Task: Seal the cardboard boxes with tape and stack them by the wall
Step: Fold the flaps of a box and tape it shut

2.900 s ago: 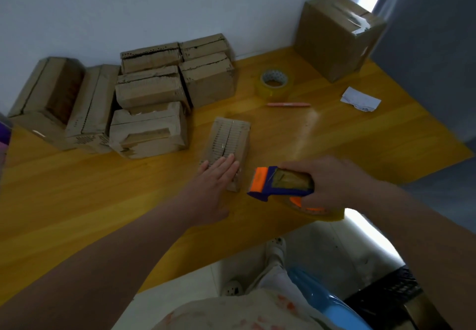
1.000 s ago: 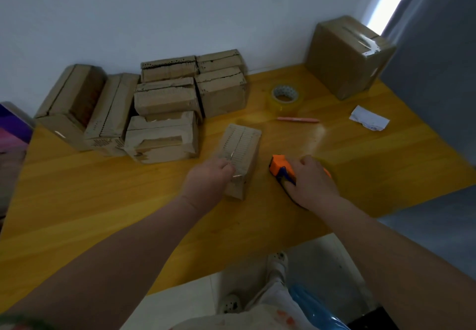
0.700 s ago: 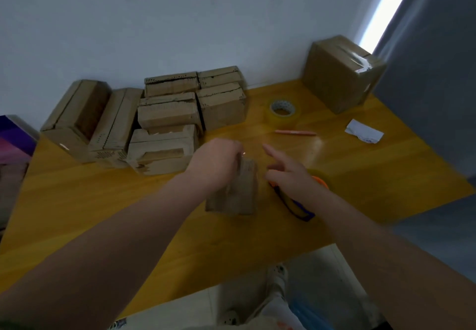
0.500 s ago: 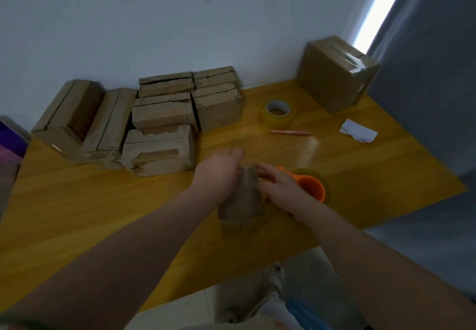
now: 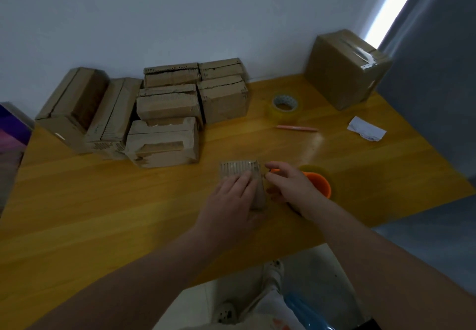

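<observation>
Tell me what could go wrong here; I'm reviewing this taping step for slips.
The left hand only presses flat on the small cardboard box, so the right hand working at its side might slide or tip it. The orange tape dispenser lies just beside the right hand, close to the table's front edge; a wrist sweep could knock it off.

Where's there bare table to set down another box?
Widest: the left front, between the stacked boxes and the near edge. Also the right front, past the tape dispenser, this side of the paper scrap. Crowded along the wall and around the left hand and right hand.
</observation>
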Demonstrator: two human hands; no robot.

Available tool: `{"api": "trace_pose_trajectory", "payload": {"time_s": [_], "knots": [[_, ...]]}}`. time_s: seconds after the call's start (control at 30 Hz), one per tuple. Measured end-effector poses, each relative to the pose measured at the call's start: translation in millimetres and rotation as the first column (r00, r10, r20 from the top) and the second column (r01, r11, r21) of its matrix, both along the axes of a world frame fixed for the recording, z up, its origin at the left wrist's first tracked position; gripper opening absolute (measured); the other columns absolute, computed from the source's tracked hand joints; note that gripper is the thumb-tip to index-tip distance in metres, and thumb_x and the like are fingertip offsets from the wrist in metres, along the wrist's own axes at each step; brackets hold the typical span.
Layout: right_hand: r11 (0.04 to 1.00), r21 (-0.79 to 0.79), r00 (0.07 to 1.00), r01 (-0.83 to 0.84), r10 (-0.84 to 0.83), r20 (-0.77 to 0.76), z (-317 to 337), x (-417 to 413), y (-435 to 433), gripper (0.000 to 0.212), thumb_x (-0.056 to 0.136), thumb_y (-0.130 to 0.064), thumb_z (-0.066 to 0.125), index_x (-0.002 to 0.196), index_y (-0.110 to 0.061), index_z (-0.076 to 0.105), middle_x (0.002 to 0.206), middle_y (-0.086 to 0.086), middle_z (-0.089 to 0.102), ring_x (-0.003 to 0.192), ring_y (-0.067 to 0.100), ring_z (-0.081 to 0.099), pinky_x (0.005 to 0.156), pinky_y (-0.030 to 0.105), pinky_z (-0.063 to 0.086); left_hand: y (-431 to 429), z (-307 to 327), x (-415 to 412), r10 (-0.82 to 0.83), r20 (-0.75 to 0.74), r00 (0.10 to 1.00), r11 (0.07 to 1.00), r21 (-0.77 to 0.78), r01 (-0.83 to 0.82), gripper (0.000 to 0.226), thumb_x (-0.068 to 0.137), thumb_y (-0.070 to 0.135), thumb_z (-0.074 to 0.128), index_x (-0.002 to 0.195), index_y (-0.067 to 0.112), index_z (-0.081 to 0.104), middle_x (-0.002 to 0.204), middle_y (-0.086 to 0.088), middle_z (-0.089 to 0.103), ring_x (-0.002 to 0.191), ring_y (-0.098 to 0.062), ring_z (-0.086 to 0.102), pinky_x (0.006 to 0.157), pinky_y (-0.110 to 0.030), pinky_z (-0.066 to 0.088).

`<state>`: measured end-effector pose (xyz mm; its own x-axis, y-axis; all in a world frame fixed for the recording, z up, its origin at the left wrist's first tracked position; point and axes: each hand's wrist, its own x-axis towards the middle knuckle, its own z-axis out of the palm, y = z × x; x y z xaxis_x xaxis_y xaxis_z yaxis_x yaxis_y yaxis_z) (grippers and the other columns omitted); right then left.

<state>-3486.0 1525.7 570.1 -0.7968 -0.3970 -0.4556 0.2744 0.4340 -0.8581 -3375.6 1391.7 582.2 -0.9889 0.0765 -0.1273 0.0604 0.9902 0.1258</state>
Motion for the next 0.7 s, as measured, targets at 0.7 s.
{"api": "trace_pose_trajectory", "payload": {"time_s": [0.7], "knots": [[1.0,-0.02,0.998,0.004,-0.005,-0.065,-4.8,-2.2,-14.9,0.02,0.08,-0.017,0.079,0.082,-0.019,0.059,0.087,-0.002,0.06,0.08,0.012,0.057,0.068,0.03,0.051,-32.5,-15.4,11.0,-0.176,-0.083,0.981,0.98,0.077,0.182,0.053,0.08,0.035,0.043,0.123,0.009,0.059,0.135,-0.011,0.056,0.128,-0.033,0.049,0.107,-0.046,0.029]]}}
